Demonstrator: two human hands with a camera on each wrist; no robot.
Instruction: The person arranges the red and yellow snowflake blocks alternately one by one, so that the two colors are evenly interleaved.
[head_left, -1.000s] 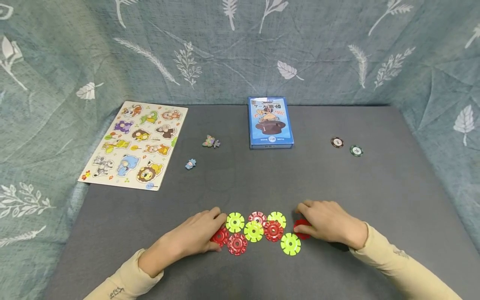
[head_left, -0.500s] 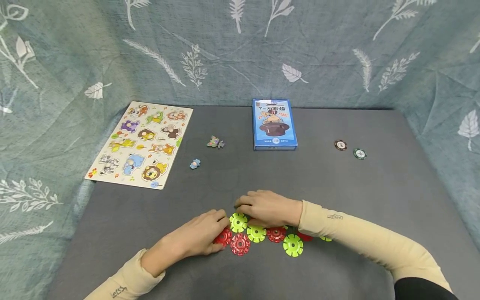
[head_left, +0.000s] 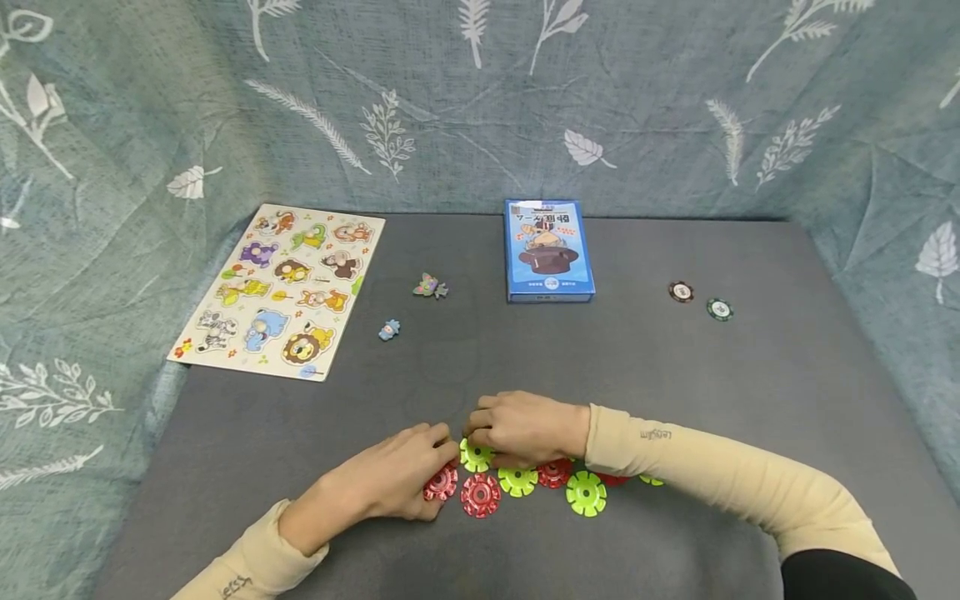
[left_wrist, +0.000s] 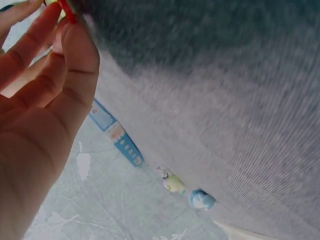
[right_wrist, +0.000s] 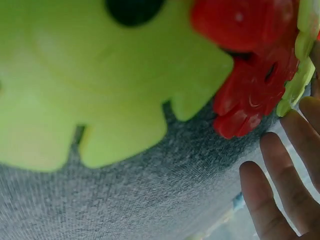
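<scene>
My left hand [head_left: 401, 471] pinches a red notched plastic disc [head_left: 442, 482] between thumb and fingers; its red edge [left_wrist: 68, 11] shows at the fingertips in the left wrist view. Just to the right, my right hand [head_left: 525, 429] reaches over the discs, and its fingers hold the rim of a yellow-green notched disc [head_left: 476, 456]. Its thumb is mostly hidden in the head view. Below lies another red disc [head_left: 480, 496]. More yellow-green discs [head_left: 586, 494] and a red disc [head_left: 555, 473] lie in a linked-looking row, partly under the right hand and sleeve.
A wooden animal puzzle board [head_left: 277, 292] lies at the far left. Two small figures, one winged [head_left: 430, 287] and one blue [head_left: 389, 330], sit beside it. A blue game box [head_left: 549, 250] lies at the back. Two poker chips, brown [head_left: 681, 292] and green [head_left: 720, 309], lie to the right.
My right hand has swung left from the row's right end to the yellow-green disc beside my left hand, then slightly nearer me. The red disc in my left hand has tilted.
</scene>
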